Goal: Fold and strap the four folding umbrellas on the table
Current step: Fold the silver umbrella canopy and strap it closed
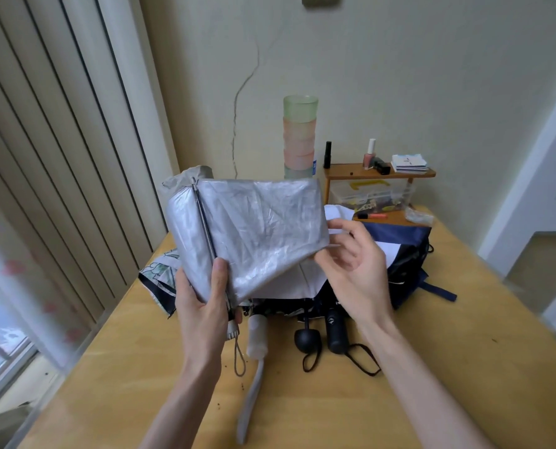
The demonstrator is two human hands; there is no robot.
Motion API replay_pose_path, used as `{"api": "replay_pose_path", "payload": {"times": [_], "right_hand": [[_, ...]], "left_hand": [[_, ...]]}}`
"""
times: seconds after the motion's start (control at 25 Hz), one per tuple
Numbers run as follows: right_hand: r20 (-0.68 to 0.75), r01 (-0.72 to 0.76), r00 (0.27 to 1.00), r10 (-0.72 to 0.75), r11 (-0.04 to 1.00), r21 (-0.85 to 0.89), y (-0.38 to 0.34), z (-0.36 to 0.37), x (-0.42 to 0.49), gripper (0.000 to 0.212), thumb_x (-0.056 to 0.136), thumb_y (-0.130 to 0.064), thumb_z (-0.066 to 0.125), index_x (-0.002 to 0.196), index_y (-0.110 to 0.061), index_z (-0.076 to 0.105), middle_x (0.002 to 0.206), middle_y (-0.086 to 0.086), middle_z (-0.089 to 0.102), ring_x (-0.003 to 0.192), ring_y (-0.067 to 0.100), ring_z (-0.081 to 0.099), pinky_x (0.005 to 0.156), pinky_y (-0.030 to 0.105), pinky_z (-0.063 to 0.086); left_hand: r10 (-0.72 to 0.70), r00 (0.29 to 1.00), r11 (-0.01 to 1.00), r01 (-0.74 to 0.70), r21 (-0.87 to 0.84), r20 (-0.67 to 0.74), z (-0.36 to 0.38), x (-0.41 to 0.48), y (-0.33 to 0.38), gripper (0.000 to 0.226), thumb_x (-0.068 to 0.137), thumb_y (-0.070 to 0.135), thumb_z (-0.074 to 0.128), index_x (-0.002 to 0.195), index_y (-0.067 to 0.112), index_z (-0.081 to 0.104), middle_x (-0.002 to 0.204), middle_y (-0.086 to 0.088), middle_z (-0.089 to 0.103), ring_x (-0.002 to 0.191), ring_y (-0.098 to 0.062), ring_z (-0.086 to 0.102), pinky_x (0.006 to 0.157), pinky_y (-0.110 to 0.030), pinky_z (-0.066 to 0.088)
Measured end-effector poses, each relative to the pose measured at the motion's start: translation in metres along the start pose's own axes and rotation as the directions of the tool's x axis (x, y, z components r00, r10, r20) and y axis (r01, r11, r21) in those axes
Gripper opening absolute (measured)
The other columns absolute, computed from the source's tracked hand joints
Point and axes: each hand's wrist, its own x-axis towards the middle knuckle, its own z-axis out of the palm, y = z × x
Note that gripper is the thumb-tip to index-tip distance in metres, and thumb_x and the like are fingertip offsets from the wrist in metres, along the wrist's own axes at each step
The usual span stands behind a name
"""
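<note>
Over three umbrellas (403, 254), left hand (202, 306), right hand (356, 273) grip fourth umbrella (260, 228).

Stacked cups (300, 137), wooden shelf (380, 173), plastic box (372, 195)

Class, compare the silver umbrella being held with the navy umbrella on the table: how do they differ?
The silver umbrella is held above the table, gripped by the left hand and pinched by the right hand; the navy umbrella lies on the table untouched. The silver one is shiny grey; the navy one dark blue. Both have loose, unstrapped canopies.
</note>
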Motion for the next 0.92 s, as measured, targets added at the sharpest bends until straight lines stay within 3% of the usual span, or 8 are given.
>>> {"api": "replay_pose_path", "payload": {"times": [0.12, 0.2, 0.32, 0.48, 0.6, 0.76, 0.92], "right_hand": [[-0.035, -0.091, 0.995, 0.094, 0.994, 0.065, 0.003, 0.009, -0.002, 0.014, 0.094, -0.004, 0.077, 0.104, -0.012, 0.073, 0.093, 0.003, 0.08, 0.088, 0.017, 0.077, 0.081, 0.025, 0.059], [-0.053, -0.1, 0.993, 0.101, 0.995, 0.024, 0.006, 0.007, -0.001, 0.007, 0.097, -0.003, 0.072, 0.095, -0.009, 0.076, 0.085, 0.001, 0.08, 0.082, 0.013, 0.077, 0.077, 0.023, 0.058], [-0.024, -0.081, 0.997, 0.08, 0.996, -0.028, 0.006, 0.004, 0.001, 0.019, 0.099, 0.001, 0.068, 0.094, -0.015, 0.077, 0.087, -0.006, 0.081, 0.078, 0.008, 0.076, 0.073, 0.019, 0.058], [0.055, -0.133, 0.99, 0.129, 0.988, 0.072, 0.0, -0.001, 0.006, 0.038, 0.097, 0.011, 0.066, 0.106, -0.024, 0.076, 0.099, -0.008, 0.082, 0.09, 0.013, 0.079, 0.078, 0.021, 0.061], [0.134, -0.207, 0.973, 0.186, 0.964, 0.166, -0.001, -0.009, 0.01, 0.043, 0.095, 0.015, 0.065, 0.127, -0.012, 0.072, 0.112, 0.001, 0.081, 0.104, 0.017, 0.078, 0.082, 0.023, 0.061], [0.163, -0.214, 0.969, 0.184, 0.957, 0.194, -0.001, -0.012, 0.01, 0.054, 0.092, 0.017, 0.067, 0.131, -0.019, 0.067, 0.121, -0.001, 0.078, 0.117, 0.014, 0.073, 0.099, 0.024, 0.057], [0.29, -0.225, 0.944, 0.154, 0.947, 0.229, -0.008, -0.017, 0.009, 0.059, 0.093, 0.021, 0.059, 0.132, -0.022, 0.066, 0.128, -0.001, 0.076, 0.121, 0.014, 0.071, 0.1, 0.025, 0.057]], "left_hand": [[0.015, 0.999, 1.0, -0.016, 0.01, 0.041, -0.001, -0.002, 0.0, 0.045, 0.09, 0.047, 0.077, 0.12, 0.021, 0.057, 0.091, 0.003, 0.069, 0.07, -0.019, 0.061, 0.055, -0.039, 0.052], [0.02, 0.999, 1.0, -0.02, -0.002, 0.029, 0.0, -0.004, 0.002, 0.047, 0.088, 0.042, 0.079, 0.122, 0.018, 0.057, 0.088, 0.002, 0.069, 0.064, -0.018, 0.061, 0.049, -0.036, 0.051], [0.031, 0.999, 1.0, -0.031, -0.001, -0.023, 0.001, -0.004, 0.007, 0.036, 0.093, 0.031, 0.078, 0.119, 0.019, 0.056, 0.091, -0.004, 0.067, 0.055, -0.014, 0.06, 0.042, -0.032, 0.05], [0.019, 0.999, 1.0, -0.019, -0.007, -0.051, -0.003, 0.0, 0.012, 0.036, 0.092, 0.029, 0.08, 0.118, 0.021, 0.056, 0.094, -0.01, 0.065, 0.053, -0.019, 0.059, 0.04, -0.033, 0.049], [0.038, 0.997, 0.999, -0.04, -0.026, -0.059, -0.003, -0.001, 0.015, 0.04, 0.091, 0.028, 0.081, 0.12, 0.017, 0.056, 0.093, -0.014, 0.066, 0.052, -0.022, 0.058, 0.038, -0.032, 0.048], [0.059, 0.997, 0.996, -0.062, -0.06, -0.054, 0.0, -0.005, 0.02, 0.04, 0.093, 0.024, 0.079, 0.124, 0.015, 0.056, 0.079, 0.007, 0.07, 0.05, -0.01, 0.06, 0.039, -0.027, 0.048], [0.048, 0.997, 0.997, -0.051, -0.058, -0.058, -0.005, 0.0, 0.016, 0.048, 0.091, 0.03, 0.08, 0.13, 0.016, 0.056, 0.103, -0.002, 0.073, 0.072, -0.017, 0.072, 0.051, -0.029, 0.056]]}}
